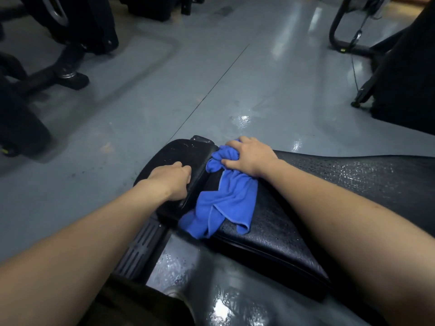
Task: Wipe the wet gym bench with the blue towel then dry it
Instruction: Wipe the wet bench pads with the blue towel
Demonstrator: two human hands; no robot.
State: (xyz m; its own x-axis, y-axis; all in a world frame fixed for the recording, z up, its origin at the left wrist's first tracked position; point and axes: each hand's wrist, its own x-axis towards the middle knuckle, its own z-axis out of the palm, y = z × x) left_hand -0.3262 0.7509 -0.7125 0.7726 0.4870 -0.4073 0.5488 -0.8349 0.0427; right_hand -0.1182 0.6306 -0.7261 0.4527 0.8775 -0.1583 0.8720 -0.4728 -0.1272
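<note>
The left hand (173,178) curls round the seat pad (179,156) edge to brace it, while the right hand (249,156) bunches the blue towel (223,201) against the droplet-covered bench pad (353,175), apparently mid-wipe.

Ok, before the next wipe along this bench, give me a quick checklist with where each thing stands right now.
1. Towel in hand: ok. The right hand grips the bunched blue towel.
2. Towel on the surface: ok. It lies on the long bench pad, over the gap beside the seat pad.
3. Bench steadied: ok. The left hand holds the seat pad's edge.
4. Water left to wipe: not ok. Droplets still bead across the long pad to the right.
5. Towel spread flat for a wide pass: not ok. It is crumpled, with its loose end hanging off the near edge.
6. Towel dry enough: cannot tell.
</note>
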